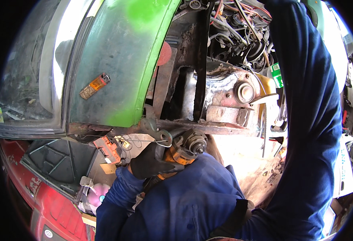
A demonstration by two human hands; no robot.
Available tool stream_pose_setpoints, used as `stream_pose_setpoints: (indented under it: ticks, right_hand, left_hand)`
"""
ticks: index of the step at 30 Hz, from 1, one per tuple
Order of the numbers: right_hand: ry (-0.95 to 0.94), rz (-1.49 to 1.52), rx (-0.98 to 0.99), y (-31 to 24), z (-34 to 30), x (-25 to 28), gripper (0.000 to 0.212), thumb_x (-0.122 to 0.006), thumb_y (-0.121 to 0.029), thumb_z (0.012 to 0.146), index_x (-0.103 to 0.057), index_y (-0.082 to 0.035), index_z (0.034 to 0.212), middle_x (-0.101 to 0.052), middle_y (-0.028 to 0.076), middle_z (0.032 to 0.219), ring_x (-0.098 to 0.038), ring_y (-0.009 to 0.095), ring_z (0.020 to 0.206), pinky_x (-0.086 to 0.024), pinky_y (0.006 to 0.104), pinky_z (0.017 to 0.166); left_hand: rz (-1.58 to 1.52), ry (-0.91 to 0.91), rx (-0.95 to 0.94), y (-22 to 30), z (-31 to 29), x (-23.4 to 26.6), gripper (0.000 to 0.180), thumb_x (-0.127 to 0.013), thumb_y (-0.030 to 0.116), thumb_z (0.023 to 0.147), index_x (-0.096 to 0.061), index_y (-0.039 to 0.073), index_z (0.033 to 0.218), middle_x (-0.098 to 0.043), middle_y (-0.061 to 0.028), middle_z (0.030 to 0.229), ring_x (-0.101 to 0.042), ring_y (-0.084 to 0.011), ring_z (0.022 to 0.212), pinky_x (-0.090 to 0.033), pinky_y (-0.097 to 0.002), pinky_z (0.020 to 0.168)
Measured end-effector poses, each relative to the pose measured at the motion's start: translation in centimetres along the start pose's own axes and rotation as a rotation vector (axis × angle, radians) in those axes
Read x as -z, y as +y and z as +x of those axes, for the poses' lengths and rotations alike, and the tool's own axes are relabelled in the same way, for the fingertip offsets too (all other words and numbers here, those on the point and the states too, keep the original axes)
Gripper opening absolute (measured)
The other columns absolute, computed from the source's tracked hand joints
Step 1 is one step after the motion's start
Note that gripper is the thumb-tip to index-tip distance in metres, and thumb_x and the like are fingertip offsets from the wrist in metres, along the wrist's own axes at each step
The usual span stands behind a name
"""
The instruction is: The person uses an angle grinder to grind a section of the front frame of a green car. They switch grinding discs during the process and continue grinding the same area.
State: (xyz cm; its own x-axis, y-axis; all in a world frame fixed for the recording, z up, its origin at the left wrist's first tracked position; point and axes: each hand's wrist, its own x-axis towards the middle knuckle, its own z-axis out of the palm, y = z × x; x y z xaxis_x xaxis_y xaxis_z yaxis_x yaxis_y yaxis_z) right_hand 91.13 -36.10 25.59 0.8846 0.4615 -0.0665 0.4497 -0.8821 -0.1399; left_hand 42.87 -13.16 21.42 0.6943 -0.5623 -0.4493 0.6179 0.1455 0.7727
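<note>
My left hand (152,161), in a black glove, is closed around an orange angle grinder (180,150) held in front of my chest. The grinder's metal head and bare spindle face up, and no disc shows on it. Just beyond it runs a rusty metal edge of the vehicle body (224,127), with a bracket with a round hole (164,138) next to the grinder head. My right arm (311,100), in a blue sleeve, reaches up along the right side. Its hand lies past the upper edge, out of sight.
An orange lighter (95,86) lies on the partly green-painted panel (120,52). A reddish round disc (164,54) rests inside the open body. Wires and hoses (240,36) crowd the engine bay. At lower left are an orange-red plastic part (108,148) and a red vehicle (60,205).
</note>
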Motion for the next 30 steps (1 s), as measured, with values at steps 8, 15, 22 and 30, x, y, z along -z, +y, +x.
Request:
stream_pose_setpoints:
  ticks: [8, 15, 22, 30]
  right_hand:
    - [0.161, 0.295, 0.084, -1.3, -12.0, 9.0, 0.029, -0.068, -0.021, 0.108, -0.083, -0.005, 0.127, -0.078, 0.002, 0.093, -0.067, 0.01, 0.065, -0.051, 0.0247, 0.056]
    - [0.365, 0.509, 0.104, -3.4, -28.8, 7.5, 0.038, -0.068, -0.013, 0.106, -0.073, -0.007, 0.143, -0.08, 0.016, 0.129, -0.081, 0.023, 0.095, -0.063, 0.0357, 0.081]
    - [0.281, 1.516, -0.406, -7.4, -46.9, 3.8, 0.067, -0.078, -0.033, 0.107, -0.056, 0.0, 0.161, -0.075, 0.006, 0.11, -0.068, 0.007, 0.076, -0.053, 0.0219, 0.061]
    - [0.19, 1.71, -0.407, -9.9, -61.9, 0.1, 0.065, -0.075, -0.012, 0.11, -0.049, 0.001, 0.168, -0.074, 0.006, 0.13, -0.067, 0.007, 0.109, -0.055, 0.0245, 0.094]
  left_hand:
    - [-0.134, 0.057, 0.009, 0.2, 0.3, -0.8, 0.118, -0.097, 0.018, 0.076, -0.034, -0.002, 0.174, -0.052, -0.0164, 0.167, -0.048, -0.0276, 0.158, -0.036, -0.0432, 0.134]
    - [0.015, 0.155, -0.038, 0.4, -0.3, -2.7, 0.115, -0.097, 0.019, 0.08, -0.034, -0.002, 0.174, -0.051, -0.0141, 0.169, -0.047, -0.0258, 0.159, -0.036, -0.042, 0.133]
    - [-0.068, 0.153, -0.128, -0.3, -1.2, -9.8, 0.113, -0.095, 0.018, 0.083, -0.032, -0.001, 0.174, -0.05, -0.0147, 0.17, -0.047, -0.0261, 0.159, -0.035, -0.0425, 0.134]
    - [0.122, 0.031, -0.181, -4.1, -0.7, -19.3, 0.102, -0.092, 0.019, 0.088, -0.036, -0.001, 0.171, -0.051, -0.0149, 0.167, -0.048, -0.0246, 0.156, -0.038, -0.0411, 0.131]
